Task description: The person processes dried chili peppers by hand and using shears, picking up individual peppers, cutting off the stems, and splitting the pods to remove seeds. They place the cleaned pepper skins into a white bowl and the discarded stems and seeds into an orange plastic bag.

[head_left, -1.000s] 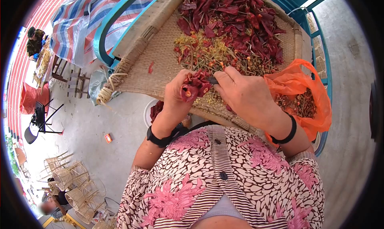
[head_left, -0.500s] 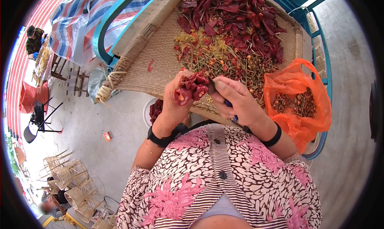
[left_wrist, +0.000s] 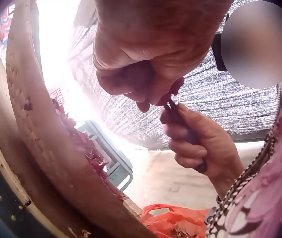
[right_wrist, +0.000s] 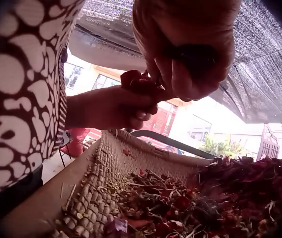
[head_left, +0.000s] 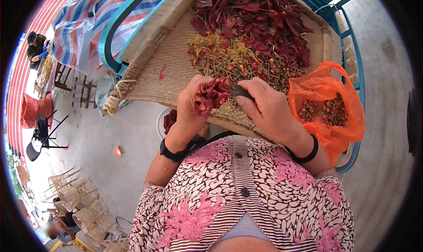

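In the head view my left hand (head_left: 190, 103) grips a bunch of dried red chili peppers (head_left: 210, 97), their cut, hollow ends facing up and towards me. My right hand (head_left: 272, 109) holds a small dark two-bladed cutter (head_left: 239, 91), its tips right at the bunch. The left wrist view shows the two narrow blades (left_wrist: 172, 106) below the left fist, with the right fingers curled round the handle. In the right wrist view the peppers (right_wrist: 142, 82) stick out of the left hand beside the right fist.
Under the hands lies a woven tray (head_left: 152, 82) with a heap of red chili peppers (head_left: 264, 18) and cut stems and seeds (head_left: 246, 60). An orange plastic bag (head_left: 352, 135) of stems sits on the right. A white bowl (head_left: 160, 123) with peppers stands below the tray's front edge.
The right hand turned and drew back slightly half a second ago, showing a blue part of the cutter; now it is back at the bunch. The left hand keeps its grip, the bunch slightly turned.
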{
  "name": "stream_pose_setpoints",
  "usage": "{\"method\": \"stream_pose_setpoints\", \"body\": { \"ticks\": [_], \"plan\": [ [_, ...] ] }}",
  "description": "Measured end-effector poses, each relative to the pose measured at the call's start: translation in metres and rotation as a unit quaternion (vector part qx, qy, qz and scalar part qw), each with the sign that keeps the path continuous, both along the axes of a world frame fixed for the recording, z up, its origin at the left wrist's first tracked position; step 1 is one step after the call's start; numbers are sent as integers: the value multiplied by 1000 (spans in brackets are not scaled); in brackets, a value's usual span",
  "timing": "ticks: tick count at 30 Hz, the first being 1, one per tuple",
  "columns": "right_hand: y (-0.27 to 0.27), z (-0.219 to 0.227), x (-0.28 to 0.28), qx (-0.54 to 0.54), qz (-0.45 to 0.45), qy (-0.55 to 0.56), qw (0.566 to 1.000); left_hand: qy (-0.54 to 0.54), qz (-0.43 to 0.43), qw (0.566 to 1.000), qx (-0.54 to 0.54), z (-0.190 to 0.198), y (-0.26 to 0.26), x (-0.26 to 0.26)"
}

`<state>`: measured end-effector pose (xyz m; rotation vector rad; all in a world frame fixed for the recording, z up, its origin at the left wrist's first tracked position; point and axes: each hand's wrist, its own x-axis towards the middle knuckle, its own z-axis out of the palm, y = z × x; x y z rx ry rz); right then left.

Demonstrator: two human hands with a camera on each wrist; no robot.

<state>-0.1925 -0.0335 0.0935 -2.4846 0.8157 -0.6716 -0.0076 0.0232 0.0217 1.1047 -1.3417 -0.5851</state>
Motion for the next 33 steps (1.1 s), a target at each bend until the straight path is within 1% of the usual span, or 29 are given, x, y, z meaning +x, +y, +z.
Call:
{"method": "stream_pose_setpoints", "body": {
  "ticks": [1, 4, 7, 10, 13, 14, 15, 16, 17, 18, 19, 22, 25, 28, 29, 30, 31, 32, 33],
  "plan": [
    [-1, 1, 0, -10, -1, 21, 1000, -19, 6, 1000, -3, 1, 0, 0],
    [2, 4, 0, -3, -8, 57, 998, -28, 21, 999, -18, -8, -1, 0],
    [3, 4, 1, -34, -4, 90, 995, -40, 6, 999, -4, -7, 2, -1],
    [3, 0, 6, -41, -10, 85, 996, -61, 26, 998, -8, -3, 3, -6],
    [-1, -16, 4, -31, 7, 11, 999, -1, -21, 1000, 9, -9, 4, -8],
    [-1, -17, 4, 62, 20, -17, 998, 6, -25, 1000, 11, -9, 6, -8],
    [-2, -18, 3, 153, 33, -44, 987, 14, -29, 999, 11, -6, 8, -7],
    [-2, -19, 2, 244, 44, -71, 966, 21, -34, 999, 12, -3, 8, -7],
    [-2, -16, 2, 377, 42, -101, 920, 21, -33, 999, 8, -2, 8, -7],
    [-1, -12, 1, 502, 38, -130, 854, 20, -33, 999, 4, -1, 8, -6],
    [1, -10, 0, 617, 35, -156, 771, 19, -33, 999, -1, 0, 8, -6],
    [4, -10, -4, 729, 58, -238, 639, 38, -40, 998, 33, 7, 9, -7],
    [-4, 0, -4, 684, -39, -358, 635, 36, -52, 998, 3, -9, 6, -10],
    [-2, 1, -4, 629, -34, -320, 708, 95, -59, 993, 49, -12, 8, -16],
    [1, -3, -5, 586, -19, -317, 746, 87, -56, 994, 42, -11, 8, -16],
    [1, -6, -5, 496, -26, -289, 818, 79, -52, 995, 35, -9, 6, -15],
    [0, -8, -5, 399, -32, -257, 880, 71, -47, 996, 26, -7, 5, -15],
    [-1, -8, -4, 296, -37, -222, 928, 70, -51, 996, 27, -6, 4, -14],
    [1, 5, -4, 321, -76, -195, 923, 69, -56, 996, 28, -5, 3, -13]
  ]
}}
